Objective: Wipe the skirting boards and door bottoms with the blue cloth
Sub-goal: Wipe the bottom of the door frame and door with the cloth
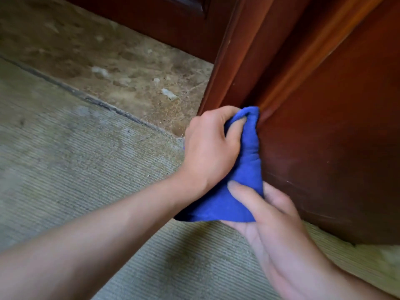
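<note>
The blue cloth point(240, 182) is bunched against the bottom of a red-brown wooden panel point(329, 148), close to the corner where it meets the door frame point(236, 68). My left hand point(210, 148) grips the cloth's upper part and presses it to the wood. My right hand point(275, 226) holds the cloth's lower edge from below, thumb on top. A dark wooden door bottom point(164, 24) runs across the far side.
Ribbed grey-green carpet point(75, 169) covers the floor under my arms. Beyond a dark joint strip point(91, 97) lies brown stone flooring point(108, 53) with pale specks of debris. The wooden panel's lower edge meets the carpet at right.
</note>
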Demonstrator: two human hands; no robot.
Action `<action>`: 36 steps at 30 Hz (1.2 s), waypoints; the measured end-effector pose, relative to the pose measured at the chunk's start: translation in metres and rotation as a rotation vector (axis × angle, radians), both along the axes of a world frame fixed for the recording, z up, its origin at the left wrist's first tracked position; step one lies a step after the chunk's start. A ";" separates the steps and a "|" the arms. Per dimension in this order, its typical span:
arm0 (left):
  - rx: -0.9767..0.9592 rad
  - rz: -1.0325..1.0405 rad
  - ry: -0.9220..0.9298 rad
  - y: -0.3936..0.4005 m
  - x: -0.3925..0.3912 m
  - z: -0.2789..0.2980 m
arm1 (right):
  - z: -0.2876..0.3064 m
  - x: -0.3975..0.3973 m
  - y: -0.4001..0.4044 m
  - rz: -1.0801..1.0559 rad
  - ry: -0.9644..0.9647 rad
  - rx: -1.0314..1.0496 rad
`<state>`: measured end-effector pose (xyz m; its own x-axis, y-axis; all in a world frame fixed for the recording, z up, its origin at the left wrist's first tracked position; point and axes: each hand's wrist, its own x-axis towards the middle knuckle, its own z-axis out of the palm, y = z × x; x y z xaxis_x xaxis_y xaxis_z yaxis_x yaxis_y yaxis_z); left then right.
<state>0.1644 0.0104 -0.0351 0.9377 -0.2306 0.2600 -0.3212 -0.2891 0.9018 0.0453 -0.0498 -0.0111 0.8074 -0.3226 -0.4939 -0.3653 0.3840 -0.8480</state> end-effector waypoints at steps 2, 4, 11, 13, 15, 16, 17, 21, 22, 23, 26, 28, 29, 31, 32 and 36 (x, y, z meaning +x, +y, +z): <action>0.054 0.002 0.074 -0.002 0.001 -0.025 | -0.023 0.002 -0.004 -0.014 0.099 0.006; 0.228 -0.040 0.232 -0.002 0.006 -0.052 | -0.049 0.003 -0.007 -0.025 0.220 0.008; 0.410 -0.076 0.676 0.003 0.009 -0.072 | -0.086 -0.035 -0.046 -0.221 0.357 0.000; 0.237 -0.092 0.879 0.012 -0.005 -0.066 | -0.089 -0.039 -0.066 -0.315 0.336 -0.023; 0.051 -0.164 1.124 0.017 -0.025 -0.059 | -0.094 -0.042 -0.084 -0.387 0.365 -0.024; 0.025 -0.210 1.199 0.018 -0.035 -0.056 | -0.097 -0.043 -0.089 -0.401 0.376 -0.002; 0.027 -0.239 1.234 0.018 -0.044 -0.055 | -0.100 -0.044 -0.091 -0.400 0.382 0.030; 0.005 -0.043 1.174 0.010 -0.059 -0.069 | -0.112 -0.046 -0.090 -0.383 0.377 0.131; 0.028 0.021 1.133 0.007 -0.059 -0.070 | -0.116 -0.044 -0.090 -0.387 0.392 0.148; 0.039 0.096 1.097 0.002 -0.058 -0.068 | -0.117 -0.041 -0.090 -0.377 0.402 0.171; -0.139 0.347 1.045 -0.011 -0.050 -0.064 | -0.116 -0.027 -0.086 -0.326 0.387 0.232; -0.299 0.286 1.148 -0.014 -0.047 -0.067 | -0.115 -0.016 -0.080 -0.314 0.395 0.228; -0.318 0.224 1.221 -0.016 -0.049 -0.069 | -0.115 -0.012 -0.078 -0.323 0.401 0.212; -0.333 0.211 1.279 -0.020 -0.053 -0.077 | -0.111 -0.009 -0.079 -0.363 0.404 0.211; -0.330 0.231 1.293 -0.022 -0.053 -0.076 | -0.108 -0.009 -0.081 -0.384 0.403 0.213; -0.431 0.202 1.292 -0.025 -0.048 -0.066 | -0.090 -0.009 -0.084 -0.429 0.298 0.215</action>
